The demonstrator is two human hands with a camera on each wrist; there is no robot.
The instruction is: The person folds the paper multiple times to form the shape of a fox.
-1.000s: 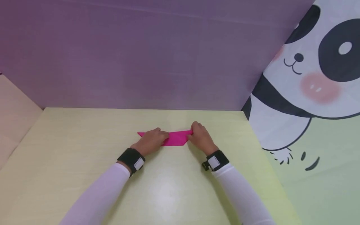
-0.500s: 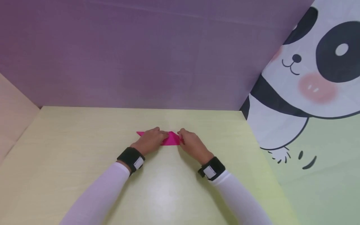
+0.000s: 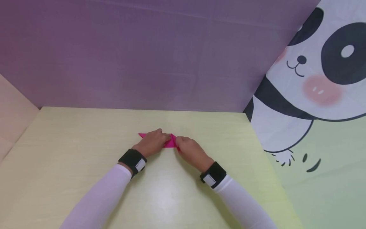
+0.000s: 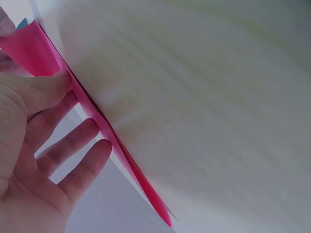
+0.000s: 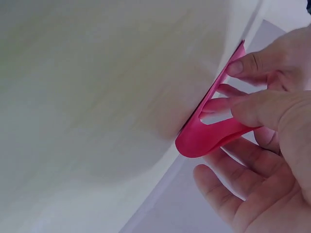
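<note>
A folded strip of pink paper lies on the table in the head view, its pointed left end showing beyond the left hand. My left hand holds the paper down near its middle; in the left wrist view the thumb and fingertips touch the strip's edge. My right hand pinches the right end, which is bent over toward the left. Seen from the right wrist, that end curls in a rounded, uncreased loop between thumb and fingers. Part of the paper is hidden under both hands.
The pale wooden table meets a purple cloth backdrop at its far edge. On the right hangs a sheet printed with a panda. A light pink panel stands at the left.
My right hand has moved left and slightly toward me, bringing the paper's right end over toward the middle. The left hand has stayed almost in place.
</note>
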